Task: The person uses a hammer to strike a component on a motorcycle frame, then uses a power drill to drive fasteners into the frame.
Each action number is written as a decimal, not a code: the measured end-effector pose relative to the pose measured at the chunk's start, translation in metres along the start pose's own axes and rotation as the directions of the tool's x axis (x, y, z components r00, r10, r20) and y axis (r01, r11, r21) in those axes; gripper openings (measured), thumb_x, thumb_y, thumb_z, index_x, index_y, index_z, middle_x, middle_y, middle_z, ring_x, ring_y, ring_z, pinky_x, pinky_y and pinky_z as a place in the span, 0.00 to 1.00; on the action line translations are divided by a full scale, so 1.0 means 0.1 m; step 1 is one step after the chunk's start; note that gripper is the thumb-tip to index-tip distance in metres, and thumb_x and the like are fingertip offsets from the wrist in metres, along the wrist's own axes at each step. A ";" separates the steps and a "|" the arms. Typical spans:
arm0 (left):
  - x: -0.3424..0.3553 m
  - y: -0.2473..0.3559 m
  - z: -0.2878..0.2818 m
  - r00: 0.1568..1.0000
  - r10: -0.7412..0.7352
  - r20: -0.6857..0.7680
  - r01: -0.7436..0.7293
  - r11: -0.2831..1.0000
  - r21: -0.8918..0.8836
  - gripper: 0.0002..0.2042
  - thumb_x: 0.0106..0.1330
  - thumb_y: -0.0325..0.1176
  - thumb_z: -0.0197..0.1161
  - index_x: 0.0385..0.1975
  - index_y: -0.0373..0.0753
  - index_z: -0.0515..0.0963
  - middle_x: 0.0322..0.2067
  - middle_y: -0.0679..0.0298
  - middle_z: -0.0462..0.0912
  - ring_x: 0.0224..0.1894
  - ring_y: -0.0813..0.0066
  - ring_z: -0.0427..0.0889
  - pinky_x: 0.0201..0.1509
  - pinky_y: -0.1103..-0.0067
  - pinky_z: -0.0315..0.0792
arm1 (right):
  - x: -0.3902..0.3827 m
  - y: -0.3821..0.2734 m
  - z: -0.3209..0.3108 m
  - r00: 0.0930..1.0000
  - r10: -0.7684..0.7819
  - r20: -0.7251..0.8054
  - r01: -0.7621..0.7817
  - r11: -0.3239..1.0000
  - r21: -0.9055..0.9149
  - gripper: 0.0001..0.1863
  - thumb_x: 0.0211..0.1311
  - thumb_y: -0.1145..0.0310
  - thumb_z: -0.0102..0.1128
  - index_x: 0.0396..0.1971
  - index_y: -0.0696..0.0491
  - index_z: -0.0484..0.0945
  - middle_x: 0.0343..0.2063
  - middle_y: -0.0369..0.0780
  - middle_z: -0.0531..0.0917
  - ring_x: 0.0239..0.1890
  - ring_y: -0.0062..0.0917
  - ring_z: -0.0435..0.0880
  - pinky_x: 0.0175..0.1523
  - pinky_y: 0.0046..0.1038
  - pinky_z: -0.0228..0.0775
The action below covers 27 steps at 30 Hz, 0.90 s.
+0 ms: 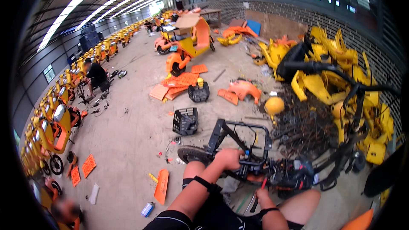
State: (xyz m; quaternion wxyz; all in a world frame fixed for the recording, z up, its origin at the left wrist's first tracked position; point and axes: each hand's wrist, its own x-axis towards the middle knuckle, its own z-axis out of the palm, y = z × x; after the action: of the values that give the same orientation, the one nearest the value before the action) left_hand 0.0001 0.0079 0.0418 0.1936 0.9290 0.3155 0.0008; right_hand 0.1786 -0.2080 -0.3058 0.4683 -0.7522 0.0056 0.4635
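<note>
A stripped-down scooter lies in front of me, its black tube frame and rear rack bare. Its rear wheel lies beside my left knee, and its handlebar reaches up on the right. My left hand is closed at the frame below the rack, next to a small blue part; its fingertips are partly hidden. Lower down, my right hand is closed around a tool with a red grip, held against the scooter's underside. The tool's working end cannot be made out.
Yellow body panels and dark metal scrap are heaped at right. Black baskets, orange panels and an orange-yellow scooter stand ahead. A person crouches at left beside rows of yellow scooters.
</note>
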 end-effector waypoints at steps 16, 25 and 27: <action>-0.15 0.01 -0.05 0.999 -0.027 -0.036 0.027 1.000 -0.003 0.22 0.50 0.37 0.63 0.49 0.46 0.83 0.41 0.55 0.88 0.46 0.51 0.87 0.48 0.60 0.80 | -0.13 -0.20 -0.24 0.971 0.076 0.226 -0.021 0.972 -0.234 0.03 0.57 0.79 0.57 0.25 0.60 0.74 0.15 0.45 0.75 0.15 0.35 0.77 0.21 0.38 0.71; -0.19 0.01 0.03 0.995 -0.022 -0.092 0.021 1.000 -0.012 0.22 0.51 0.33 0.62 0.49 0.47 0.83 0.41 0.58 0.88 0.46 0.53 0.87 0.48 0.61 0.80 | -0.34 -0.34 -0.56 0.906 0.298 0.301 -0.193 0.923 -0.334 0.04 0.59 0.75 0.59 0.26 0.59 0.74 0.16 0.41 0.74 0.15 0.32 0.74 0.20 0.36 0.67; -0.18 0.01 0.04 0.995 -0.015 -0.103 0.015 1.000 0.003 0.20 0.51 0.33 0.63 0.48 0.46 0.83 0.41 0.58 0.87 0.46 0.54 0.87 0.48 0.60 0.80 | -0.32 -0.36 -0.58 0.925 0.252 0.283 -0.139 0.920 -0.365 0.06 0.60 0.73 0.59 0.27 0.59 0.75 0.16 0.41 0.75 0.15 0.32 0.74 0.21 0.37 0.66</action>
State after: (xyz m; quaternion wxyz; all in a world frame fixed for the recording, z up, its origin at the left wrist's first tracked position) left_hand -0.0126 -0.0050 0.0405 0.1755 0.9256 0.3321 0.0465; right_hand 0.2165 -0.2422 -0.2502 0.2770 -0.7304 -0.0752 0.6198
